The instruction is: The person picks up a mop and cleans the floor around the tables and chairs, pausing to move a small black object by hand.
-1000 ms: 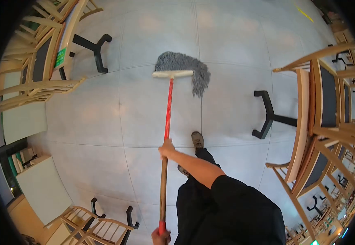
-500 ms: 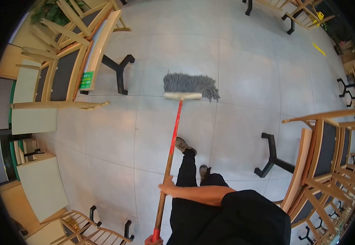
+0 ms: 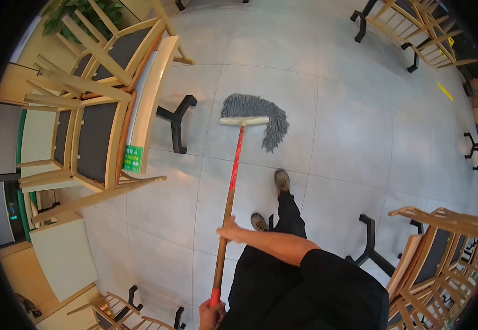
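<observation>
A mop (image 3: pixel 233 170) with a red and brown pole reaches forward across the floor. Its grey string head (image 3: pixel 254 110) lies on the tiles beyond a cream crossbar (image 3: pixel 244 121), with the strands on the right trailing back toward me. My right hand (image 3: pixel 231 231) is closed around the brown middle part of the pole. Lower down, at the bottom edge of the view, my left hand (image 3: pixel 211 314) grips the pole near its red end and is partly cut off. Both of my shoes (image 3: pixel 282 180) show on the floor to the right of the pole.
Upturned chairs (image 3: pixel 99 137) rest on a table at the left, above a black table leg (image 3: pixel 179 124). More stacked chairs (image 3: pixel 434 253) stand at the right, by another black leg (image 3: pixel 370 245). Further chairs (image 3: pixel 409 27) are at the far right. Grey tiles (image 3: pixel 354 132) lie between.
I have stepped forward, and the chairs and table legs have shifted in view. The mop's right-hand strands have swung back toward me. Both hands keep hold of the pole.
</observation>
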### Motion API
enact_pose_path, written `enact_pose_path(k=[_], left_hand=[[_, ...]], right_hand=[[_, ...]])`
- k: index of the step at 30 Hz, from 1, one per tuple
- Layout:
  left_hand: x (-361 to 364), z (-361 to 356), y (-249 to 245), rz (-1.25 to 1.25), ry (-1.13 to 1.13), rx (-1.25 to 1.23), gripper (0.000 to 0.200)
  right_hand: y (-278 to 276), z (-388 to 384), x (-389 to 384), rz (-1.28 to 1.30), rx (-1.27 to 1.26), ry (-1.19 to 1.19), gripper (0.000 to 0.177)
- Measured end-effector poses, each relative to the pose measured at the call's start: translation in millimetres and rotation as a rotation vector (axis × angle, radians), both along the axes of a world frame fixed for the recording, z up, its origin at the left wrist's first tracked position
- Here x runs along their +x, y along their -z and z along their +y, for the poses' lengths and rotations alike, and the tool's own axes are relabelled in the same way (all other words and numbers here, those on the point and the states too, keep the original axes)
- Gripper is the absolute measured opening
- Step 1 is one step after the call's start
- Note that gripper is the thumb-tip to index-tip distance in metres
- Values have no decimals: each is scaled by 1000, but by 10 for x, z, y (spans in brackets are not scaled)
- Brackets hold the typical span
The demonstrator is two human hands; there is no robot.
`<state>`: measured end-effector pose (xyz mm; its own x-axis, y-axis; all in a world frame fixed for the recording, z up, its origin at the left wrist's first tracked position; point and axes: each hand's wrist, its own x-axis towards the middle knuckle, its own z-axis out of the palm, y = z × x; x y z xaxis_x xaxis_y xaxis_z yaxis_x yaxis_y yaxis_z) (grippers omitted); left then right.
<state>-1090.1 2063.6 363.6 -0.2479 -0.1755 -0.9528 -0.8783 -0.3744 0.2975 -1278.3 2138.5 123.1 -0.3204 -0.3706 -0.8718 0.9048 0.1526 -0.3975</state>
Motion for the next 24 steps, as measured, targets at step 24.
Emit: enact_pose_path(k=[24], left_hand=[[-1534, 809, 1209, 152, -268, 92, 13]], right_hand=[[1383, 135, -2197, 287, 225, -232, 48]])
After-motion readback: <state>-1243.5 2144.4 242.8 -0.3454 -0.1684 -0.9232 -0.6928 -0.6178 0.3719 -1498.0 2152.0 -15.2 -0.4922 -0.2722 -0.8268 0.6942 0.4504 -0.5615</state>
